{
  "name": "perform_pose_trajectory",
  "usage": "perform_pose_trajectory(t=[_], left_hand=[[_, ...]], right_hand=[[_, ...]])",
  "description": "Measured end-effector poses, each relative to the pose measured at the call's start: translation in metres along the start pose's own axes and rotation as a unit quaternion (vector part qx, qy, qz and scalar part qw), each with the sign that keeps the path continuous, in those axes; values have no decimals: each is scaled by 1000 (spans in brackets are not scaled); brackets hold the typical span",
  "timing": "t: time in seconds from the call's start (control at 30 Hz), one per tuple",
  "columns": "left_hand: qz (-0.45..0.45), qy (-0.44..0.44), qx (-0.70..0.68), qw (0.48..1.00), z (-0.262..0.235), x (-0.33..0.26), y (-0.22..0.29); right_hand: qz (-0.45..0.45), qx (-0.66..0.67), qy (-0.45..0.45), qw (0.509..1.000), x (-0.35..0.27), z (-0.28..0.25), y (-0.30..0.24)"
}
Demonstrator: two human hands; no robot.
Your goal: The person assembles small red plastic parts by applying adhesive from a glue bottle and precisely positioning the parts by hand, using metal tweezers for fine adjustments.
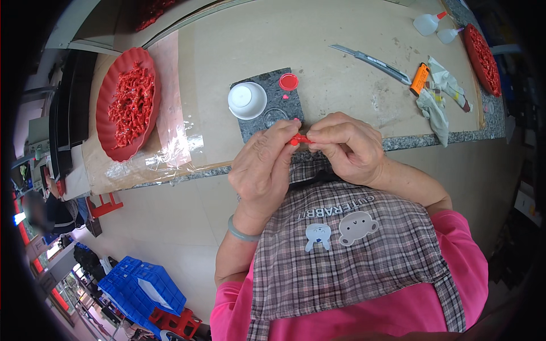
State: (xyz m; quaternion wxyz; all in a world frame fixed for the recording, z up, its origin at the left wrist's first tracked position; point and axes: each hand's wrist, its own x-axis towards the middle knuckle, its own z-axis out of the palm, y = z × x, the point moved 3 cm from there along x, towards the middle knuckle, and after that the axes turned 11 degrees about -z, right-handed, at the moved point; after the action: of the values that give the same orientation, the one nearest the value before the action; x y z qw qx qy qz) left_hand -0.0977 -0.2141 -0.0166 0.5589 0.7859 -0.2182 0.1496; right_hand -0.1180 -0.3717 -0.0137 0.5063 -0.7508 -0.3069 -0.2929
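Close to the table's front edge, my left hand (263,156) pinches a small glossy red plastic piece (297,139) between thumb and fingers. My right hand (351,146) pinches the same piece from the other side, so it spans both sets of fingertips. Its exact shape is partly covered by the fingers. Just beyond lies a dark grey stone slab (267,82). On it are a white bowl (247,101), turned upside down, a small round red dish (289,82), a clear round dish (275,117) and a pink bit (285,97).
A scalloped red tray (104,108) heaped with small red pieces (132,105) stands left; another red tray (473,48) is far right. Rightward lie a utility knife (375,65), an orange box-shaped item (420,79), stained cloth (434,113) and two squeeze bottles (426,24). Blue crates (133,292) stand on the floor.
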Motion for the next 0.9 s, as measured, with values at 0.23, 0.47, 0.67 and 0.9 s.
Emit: perform_pose_trajectory(t=[0.23,0.47,0.67,0.9], left_hand=[[1,-2,16,1000,-1,1,1],[-13,-9,36,999,-2,1,5],[20,-6,71,997,-2,3,6],[26,-1,73,997,-1,3,5]], right_hand=[[58,31,28,997,-2,4,1],[107,76,42,990,-8,7,2],[173,136,58,974,-10,9,1],[220,177,69,957,-13,10,2]])
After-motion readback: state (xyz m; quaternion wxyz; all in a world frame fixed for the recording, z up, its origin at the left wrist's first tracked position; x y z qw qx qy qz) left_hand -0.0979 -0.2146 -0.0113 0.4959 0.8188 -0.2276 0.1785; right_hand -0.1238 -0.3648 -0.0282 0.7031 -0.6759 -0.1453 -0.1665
